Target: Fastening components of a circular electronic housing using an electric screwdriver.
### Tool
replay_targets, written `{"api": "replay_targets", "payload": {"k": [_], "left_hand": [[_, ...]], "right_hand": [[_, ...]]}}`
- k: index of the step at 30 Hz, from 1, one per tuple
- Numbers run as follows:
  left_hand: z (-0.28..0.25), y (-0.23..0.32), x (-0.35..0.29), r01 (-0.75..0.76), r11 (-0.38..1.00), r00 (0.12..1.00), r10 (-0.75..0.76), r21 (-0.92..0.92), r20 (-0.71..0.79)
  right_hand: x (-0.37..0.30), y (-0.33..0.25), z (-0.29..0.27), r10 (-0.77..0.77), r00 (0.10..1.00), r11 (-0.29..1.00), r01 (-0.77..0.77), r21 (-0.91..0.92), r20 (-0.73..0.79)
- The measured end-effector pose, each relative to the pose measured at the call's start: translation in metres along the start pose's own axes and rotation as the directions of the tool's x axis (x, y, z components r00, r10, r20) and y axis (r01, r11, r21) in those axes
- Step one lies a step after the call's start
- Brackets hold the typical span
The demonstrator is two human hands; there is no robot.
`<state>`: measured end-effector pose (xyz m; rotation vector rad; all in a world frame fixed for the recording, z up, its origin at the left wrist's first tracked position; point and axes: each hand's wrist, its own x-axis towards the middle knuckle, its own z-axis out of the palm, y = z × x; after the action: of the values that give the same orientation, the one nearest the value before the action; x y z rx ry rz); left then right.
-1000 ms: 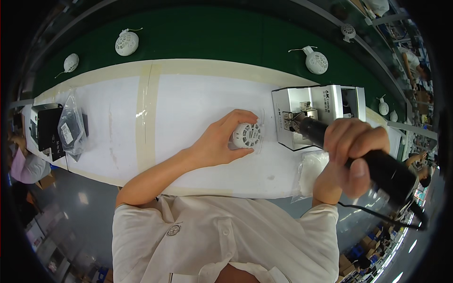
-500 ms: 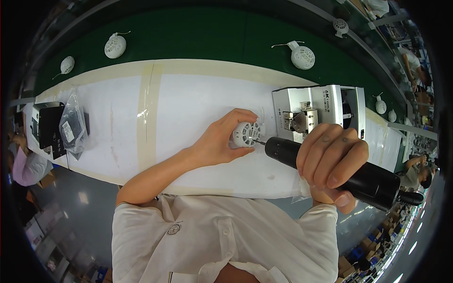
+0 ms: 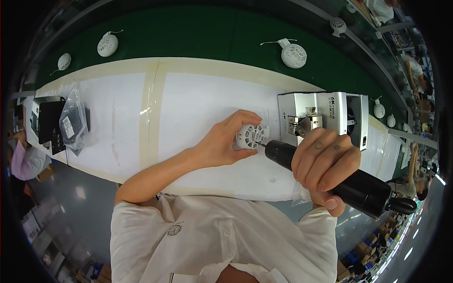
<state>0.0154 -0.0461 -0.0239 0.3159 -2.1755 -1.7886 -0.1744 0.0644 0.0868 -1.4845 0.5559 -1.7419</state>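
Note:
Between the thumb and fingers of my left hand (image 3: pixel 221 140) sits a round white plastic housing (image 3: pixel 250 137) with slots round its edge. It is held just above or on the white table top; which one I cannot tell. My right hand (image 3: pixel 325 165) is wrapped round a black electric screwdriver (image 3: pixel 363 186), tilted with its bit pointing left. The bit's tip meets the right side of the housing's face; the screw there, if any, is too small to make out. Right behind the screwdriver stands a silver screw feeder (image 3: pixel 302 106).
A green conveyor belt (image 3: pixel 198 33) runs along the far side, carrying several white slotted housings with short cables, one of them a white housing (image 3: pixel 293 55). At the left of the table (image 3: pixel 198 99) lie a black box (image 3: pixel 51 125) and a clear plastic bag (image 3: pixel 73 125).
The screwdriver and my right hand have shifted slightly left and down. The housing in my left hand is turned a little. My view has moved slightly, and the belt's housings sit further left.

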Motion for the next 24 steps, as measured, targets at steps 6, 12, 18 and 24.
{"api": "replay_targets", "payload": {"k": [6, 12, 18, 24], "left_hand": [[0.000, 0.003, 0.002, 0.008, 1.000, 1.000, -0.008, 0.010, 0.006], [0.004, -0.001, 0.005, -0.016, 0.999, 1.000, 0.016, 0.045, 0.007], [0.001, -0.003, 0.005, -0.014, 0.998, 1.000, 0.014, 0.056, 0.006], [-0.003, 0.001, 0.008, 0.065, 0.998, 0.997, -0.066, 0.021, 0.032]], "right_hand": [[-0.007, 0.002, 0.001, -0.025, 1.000, 1.000, 0.024, -0.010, -0.020], [-0.012, 0.004, 0.004, -0.028, 0.996, 0.999, 0.024, -0.043, -0.087], [-0.011, 0.007, 0.004, -0.027, 0.996, 0.999, 0.024, -0.035, -0.087], [-0.013, 0.008, 0.002, -0.027, 0.997, 0.998, 0.024, -0.050, -0.066]]}}
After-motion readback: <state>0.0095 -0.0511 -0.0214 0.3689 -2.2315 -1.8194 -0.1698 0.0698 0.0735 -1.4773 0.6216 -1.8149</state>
